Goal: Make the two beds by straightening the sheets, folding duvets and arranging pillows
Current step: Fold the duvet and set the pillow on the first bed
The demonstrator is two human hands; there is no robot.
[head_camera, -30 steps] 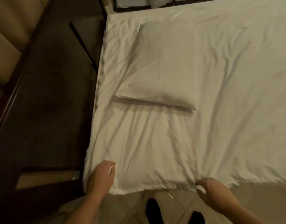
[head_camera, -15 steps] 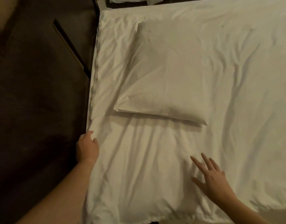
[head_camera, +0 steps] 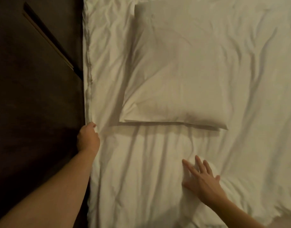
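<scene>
A white sheet [head_camera: 141, 162] covers the bed and shows long wrinkles running toward me. A white pillow [head_camera: 177, 71] lies flat on it in the upper middle of the view. My left hand [head_camera: 88, 139] is at the bed's left edge, level with the pillow's near corner, with its fingers curled round the sheet's edge. My right hand [head_camera: 200, 178] lies flat on the sheet below the pillow, fingers straight and spread, pressing the fabric.
A dark surface [head_camera: 34, 112] runs along the bed's left side, with a thin dark bar [head_camera: 47, 38] slanting across it toward the bed edge. The sheet [head_camera: 264, 112] spreads wrinkled to the right edge of view.
Both hands have left the sheet's near edge. My left hand slid up the bed's left edge to the pillow's near corner; my right hand moved onto the sheet and lies flat. The view closed in.
</scene>
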